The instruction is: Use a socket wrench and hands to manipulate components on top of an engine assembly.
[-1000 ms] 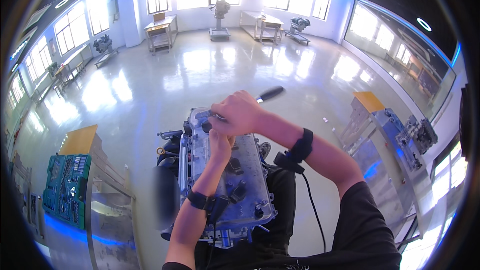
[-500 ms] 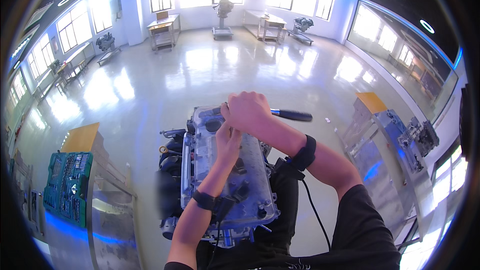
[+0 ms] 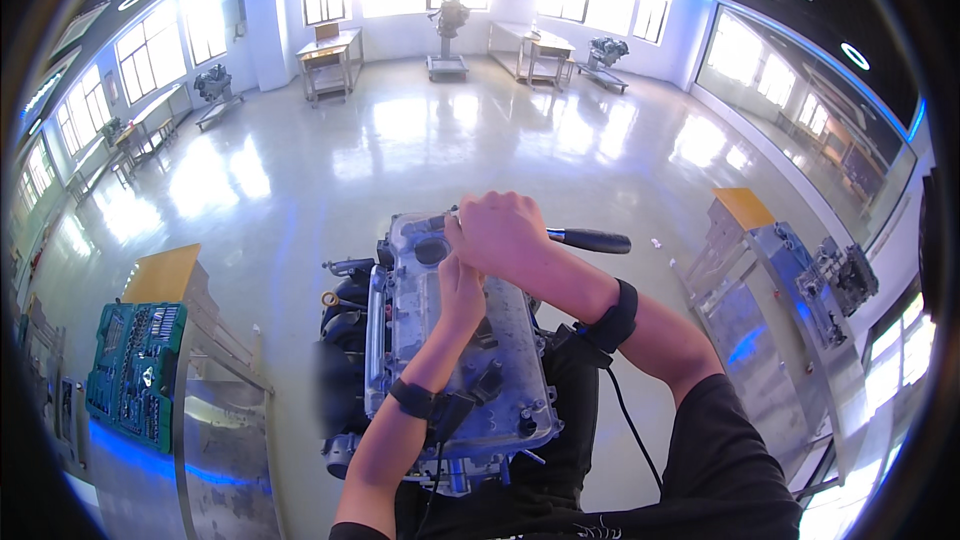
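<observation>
An engine (image 3: 415, 315) with a grey, dusty top cover stands right before me. Over the far right part of this cover, my right hand (image 3: 500, 230) is closed around a ratchet wrench. Its black-gripped handle, the ratchet wrench (image 3: 592, 240), sticks out to the right past the hand, while its head is hidden under the fingers. Just below and touching, my left hand (image 3: 462, 292) has its fingers drawn together near the cover's far edge. What those fingers hold, if anything, is hidden. A round dark cap (image 3: 431, 252) sits on the cover left of both hands.
A green tool case (image 3: 137, 375) full of sockets lies open on a metal bench at left. On the right, a metal workbench (image 3: 765, 350) carries engine parts (image 3: 845, 275). A black cable (image 3: 632, 425) hangs from my right wrist strap. Farther off stand engines on stands (image 3: 448, 25) and tables.
Both hands and the wrench handle have shifted very slightly toward me, the handle also a little to the right. The grip looks the same.
</observation>
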Tool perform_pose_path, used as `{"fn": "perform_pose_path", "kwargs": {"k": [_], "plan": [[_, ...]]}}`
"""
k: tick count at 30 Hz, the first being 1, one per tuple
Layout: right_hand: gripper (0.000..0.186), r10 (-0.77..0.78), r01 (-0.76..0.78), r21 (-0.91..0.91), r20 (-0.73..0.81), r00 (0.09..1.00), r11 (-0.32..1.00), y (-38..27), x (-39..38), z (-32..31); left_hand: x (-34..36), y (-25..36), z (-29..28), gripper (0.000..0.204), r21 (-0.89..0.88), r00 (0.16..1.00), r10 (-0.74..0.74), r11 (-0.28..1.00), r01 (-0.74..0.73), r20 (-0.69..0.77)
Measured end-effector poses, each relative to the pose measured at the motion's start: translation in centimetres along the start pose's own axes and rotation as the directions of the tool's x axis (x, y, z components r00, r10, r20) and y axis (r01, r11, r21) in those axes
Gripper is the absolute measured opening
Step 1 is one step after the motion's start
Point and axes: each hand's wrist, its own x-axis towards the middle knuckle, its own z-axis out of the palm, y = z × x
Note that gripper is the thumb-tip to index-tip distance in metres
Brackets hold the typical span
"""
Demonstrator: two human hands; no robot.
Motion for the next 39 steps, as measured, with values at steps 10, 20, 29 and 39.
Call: {"fn": "perform_pose_path", "kwargs": {"k": [10,20,29,39], "plan": [[0.021,-0.446,0.522,0.161,-0.351,0.824,0.838,4.2,1.2,3.0,0.1,-0.1,0.3,0.046,0.005,0.997,-0.074,0.997,0.074,0.029],[0.032,0.057,-0.055,0.024,-0.09,0.994,0.998,0.3,-1.3,0.9,-0.3,0.4,0.5,0.051,-0.013,0.998,-0.015,1.0,0.016,0.058],[0.036,0.036,-0.036,0.015,-0.033,0.999,0.999,-0.1,-1.1,0.1,-0.1,0.2,-0.2,0.057,0.011,0.997,-0.041,0.999,0.041,0.061],[0.029,-0.452,0.478,0.049,-0.253,0.855,0.877,3.8,0.7,1.6,0.0,0.7,0.0,0.054,-0.061,0.993,-0.052,0.996,0.059,0.11]]}}
